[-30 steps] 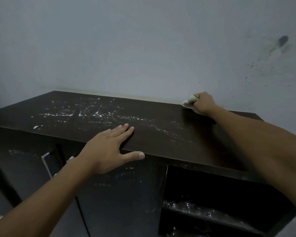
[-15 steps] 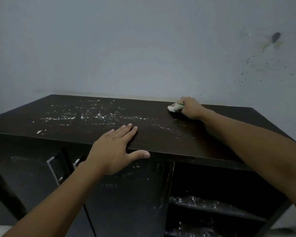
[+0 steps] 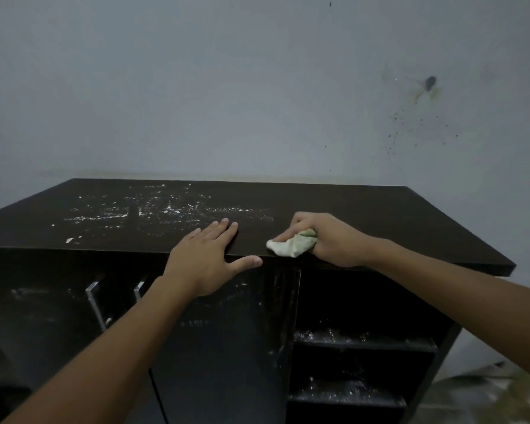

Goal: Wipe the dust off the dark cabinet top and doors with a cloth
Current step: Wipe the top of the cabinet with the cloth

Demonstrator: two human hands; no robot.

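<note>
With the cloth (image 3: pixel 292 244) bunched in the curled right hand (image 3: pixel 328 240) at the top's (image 3: pixel 364 215) front edge, centre frame, and the left hand (image 3: pixel 208 255) laid flat beside it, dust could be swept onto the doors (image 3: pixel 227 332) below.

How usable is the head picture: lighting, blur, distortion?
Head view: dim and flat, no glare; cabinet top edges bow from the wide lens; white dust shows clearly; cloth and both hands look sharp; bottom-right floor corner is smeared.
</note>
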